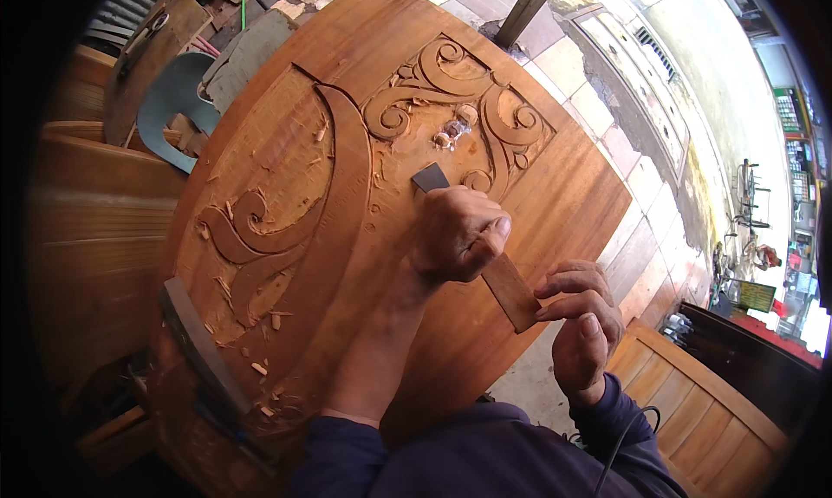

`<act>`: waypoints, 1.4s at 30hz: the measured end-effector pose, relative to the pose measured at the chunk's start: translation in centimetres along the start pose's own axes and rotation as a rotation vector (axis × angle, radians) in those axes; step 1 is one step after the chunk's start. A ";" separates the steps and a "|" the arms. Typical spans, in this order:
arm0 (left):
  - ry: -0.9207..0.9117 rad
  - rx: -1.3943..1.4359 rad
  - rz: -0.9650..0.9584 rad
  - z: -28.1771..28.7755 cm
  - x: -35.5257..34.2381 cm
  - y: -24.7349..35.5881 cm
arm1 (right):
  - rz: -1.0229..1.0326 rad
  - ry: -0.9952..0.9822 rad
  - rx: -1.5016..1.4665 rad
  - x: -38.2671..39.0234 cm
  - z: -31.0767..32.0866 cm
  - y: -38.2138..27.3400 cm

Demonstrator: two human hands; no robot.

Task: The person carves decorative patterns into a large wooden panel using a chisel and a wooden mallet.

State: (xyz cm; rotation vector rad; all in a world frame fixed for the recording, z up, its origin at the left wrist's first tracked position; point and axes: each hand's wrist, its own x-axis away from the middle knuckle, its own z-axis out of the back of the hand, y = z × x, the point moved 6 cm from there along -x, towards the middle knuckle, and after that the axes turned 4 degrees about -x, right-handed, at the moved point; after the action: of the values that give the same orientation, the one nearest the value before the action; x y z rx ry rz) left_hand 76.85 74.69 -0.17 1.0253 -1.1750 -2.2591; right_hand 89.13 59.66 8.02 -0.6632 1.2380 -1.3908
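Left hand (459,235) clenched around a flat brown strip (510,292), dark far end over the carved wooden panel (563,208). Right hand (579,314) loosely open, fingertips at strip's near right end; grip pressure indeterminate. Shavings (276,321) left.

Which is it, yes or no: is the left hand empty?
No, the left hand is closed around a flat wooden strip over the carved wooden panel.
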 end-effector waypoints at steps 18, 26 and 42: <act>0.054 -0.091 -0.014 1.3 -0.4 -1.2 | 0.005 0.079 -0.062 -3.3 -3.9 2.7; -0.022 -0.137 -0.034 -0.4 0.7 1.1 | -0.928 -0.218 -0.411 2.7 -4.5 4.3; 0.092 -0.010 0.016 0.5 -0.1 -1.1 | 0.052 0.077 0.107 -2.2 -2.4 1.0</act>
State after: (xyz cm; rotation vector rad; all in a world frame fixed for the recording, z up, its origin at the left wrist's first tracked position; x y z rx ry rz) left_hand 76.56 75.70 -0.86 1.0999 -1.1282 -2.1786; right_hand 87.84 62.60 6.88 -0.5043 1.2233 -1.4395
